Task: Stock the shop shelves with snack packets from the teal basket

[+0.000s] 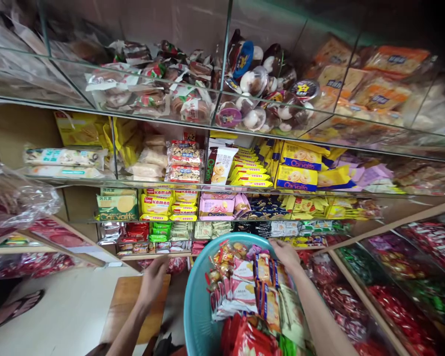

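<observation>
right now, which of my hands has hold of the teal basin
Your right hand, holding the far rim of the teal basin. Your left hand is off to the other side, clear of it.

This looks like a sweet and snack shop. Behind a teal basin (198,277) heaped with wrapped snacks, glass-fronted shelves (203,185) rise in tiers, stocked by kind: yellow packs (157,203) marked KAMAN and yellow-and-blue packs (298,160) marked Carvalfo, several of each piled together. Higher above the basin, clear-lidded cups (254,81) of dark and white sweets share a glass-partitioned shelf with orange-labelled packets (383,94). To the right of the basin, slanted bins (393,316) hold loose wrapped sweets in red, green and purple, sorted into sections. Left of it, more bagged goods (29,264) sit on low shelving beside a pale floor (66,306).
</observation>
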{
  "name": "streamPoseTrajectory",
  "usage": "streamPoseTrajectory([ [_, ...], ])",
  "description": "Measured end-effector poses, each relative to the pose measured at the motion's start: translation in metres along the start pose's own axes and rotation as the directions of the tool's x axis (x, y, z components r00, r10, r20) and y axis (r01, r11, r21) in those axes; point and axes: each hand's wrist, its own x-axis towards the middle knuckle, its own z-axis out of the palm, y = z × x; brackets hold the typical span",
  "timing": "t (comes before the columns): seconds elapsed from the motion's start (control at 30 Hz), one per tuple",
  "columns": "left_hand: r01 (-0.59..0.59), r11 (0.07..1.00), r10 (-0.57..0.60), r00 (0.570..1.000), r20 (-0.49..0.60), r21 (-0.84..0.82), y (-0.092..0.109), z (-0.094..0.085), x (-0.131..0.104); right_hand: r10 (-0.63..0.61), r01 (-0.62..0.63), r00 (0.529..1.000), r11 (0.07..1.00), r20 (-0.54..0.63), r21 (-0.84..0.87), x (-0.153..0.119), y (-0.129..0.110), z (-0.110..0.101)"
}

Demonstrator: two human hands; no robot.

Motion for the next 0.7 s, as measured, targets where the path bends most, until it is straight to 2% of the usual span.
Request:
streamPoseTrajectory([
  [0.03, -0.106, 0.994, 0.105, 0.989, 0.103, 0.004, 0.025, 0.01, 0.015, -0.023, 0.023, 1.0, 1.0, 0.016, -0.001, -0.001, -0.01, 0.0],
  [0.07, -0.203, 0.979, 0.197, 0.961, 0.194, 0.01, 0.05, 0.02, 0.028, -0.046, 0.046, 0.999, 0.999, 0.028, -0.002, -0.003, -0.021, 0.0],
  [0.13, -0.365, 0.93, 0.334, 0.882, 0.332, 0.033, 0.098, 0.041, 0.049, -0.09, 0.09, 0.995, 0.996, 0.042, -0.004, -0.008, -0.042, 0.0],
  [0.2, -0.469, 0.881, 0.398, 0.811, 0.429, 0.069, 0.134, 0.061, 0.064, -0.137, 0.137, 0.989, 0.991, 0.054, 0.001, -0.015, -0.062, 0.001],
  [0.27, -0.522, 0.845, 0.395, 0.758, 0.52, 0.119, 0.155, 0.077, 0.075, -0.185, 0.184, 0.981, 0.983, 0.059, 0.012, -0.022, -0.082, 0.003],
  [0.33, -0.534, 0.823, 0.34, 0.736, 0.585, 0.194, 0.161, 0.089, 0.084, -0.229, 0.227, 0.972, 0.973, 0.06, 0.026, -0.028, -0.1, 0.006],
  [0.43, -0.519, 0.792, 0.247, 0.754, 0.608, 0.321, 0.153, 0.093, 0.091, -0.292, 0.288, 0.954, 0.955, 0.061, 0.07, -0.036, -0.124, 0.015],
  [0.57, -0.515, 0.735, 0.222, 0.797, 0.562, 0.44, 0.133, 0.073, 0.091, -0.412, 0.386, 0.906, 0.897, 0.092, 0.216, -0.045, -0.146, 0.026],
  [0.7, -0.515, 0.691, 0.245, 0.827, 0.506, 0.506, 0.119, 0.044, 0.087, -0.51, 0.427, 0.856, 0.792, 0.089, 0.437, -0.055, -0.141, 0.018],
])
